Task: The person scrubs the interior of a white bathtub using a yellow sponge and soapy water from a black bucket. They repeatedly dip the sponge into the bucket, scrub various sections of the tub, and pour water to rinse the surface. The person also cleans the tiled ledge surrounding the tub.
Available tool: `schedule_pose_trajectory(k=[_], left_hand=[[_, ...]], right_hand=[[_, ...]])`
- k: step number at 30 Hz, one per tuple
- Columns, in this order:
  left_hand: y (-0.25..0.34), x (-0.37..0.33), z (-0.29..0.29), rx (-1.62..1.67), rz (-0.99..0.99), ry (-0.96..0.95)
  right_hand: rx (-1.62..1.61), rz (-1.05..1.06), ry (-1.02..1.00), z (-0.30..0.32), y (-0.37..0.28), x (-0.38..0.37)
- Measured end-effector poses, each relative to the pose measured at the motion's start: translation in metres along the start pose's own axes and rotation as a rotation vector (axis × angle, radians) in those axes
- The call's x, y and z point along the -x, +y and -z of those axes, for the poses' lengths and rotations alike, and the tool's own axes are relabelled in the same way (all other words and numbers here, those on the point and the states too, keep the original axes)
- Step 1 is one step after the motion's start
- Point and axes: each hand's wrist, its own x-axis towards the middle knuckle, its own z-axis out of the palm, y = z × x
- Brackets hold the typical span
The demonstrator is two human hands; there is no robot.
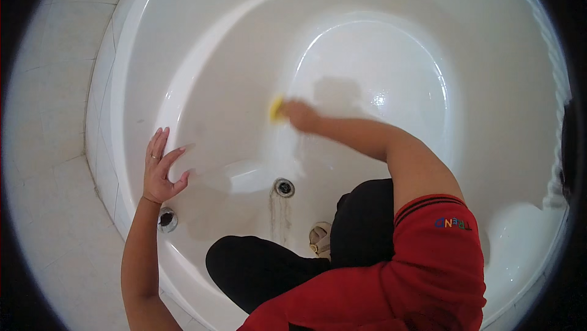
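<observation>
My right hand (300, 116) is closed round a yellow sponge (276, 109), both slightly blurred. The sponge is at the inner wall of a white bathtub (211, 95), left of the round, glossy recess. Over at the left, my left hand (160, 172) has its fingers spread and holds nothing. It is at the inside of the tub's left rim, just above a round metal fitting with a dark opening (166, 218).
A metal drain (284, 188) sits in the tub in front of my knees, with brownish streaks running below it. Beside my bent legs shows a light shoe (320, 239). Beige floor tiles (55, 105) lie outside the tub on the left.
</observation>
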Motion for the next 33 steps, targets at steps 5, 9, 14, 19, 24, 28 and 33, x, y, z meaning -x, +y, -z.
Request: schedule_pose_trajectory(k=[5,9,14,19,24,28,33], left_hand=[[0.002,0.027,0.021,-0.054,0.058,-0.016],[0.003,0.011,0.006,-0.022,0.037,-0.005],[0.004,0.021,0.013,-0.048,0.058,-0.025],[0.006,0.024,0.017,-0.075,0.07,-0.032],[0.005,0.025,0.016,-0.057,0.071,-0.025],[0.001,0.004,-0.009,-0.004,-0.001,0.012],[0.005,0.033,0.02,-0.094,0.048,-0.037]], right_hand=[[0.082,0.354,-0.498,0.035,-0.055,0.004],[0.442,-0.056,0.079,0.128,0.068,-0.044],[0.685,-0.571,0.552,0.238,0.104,0.005],[0.738,-0.925,0.793,0.277,0.088,0.107],[0.685,-0.79,0.776,0.243,0.127,0.021],[0.611,-0.536,0.159,0.163,0.122,-0.033],[0.342,0.111,-0.379,0.109,-0.015,-0.027]])
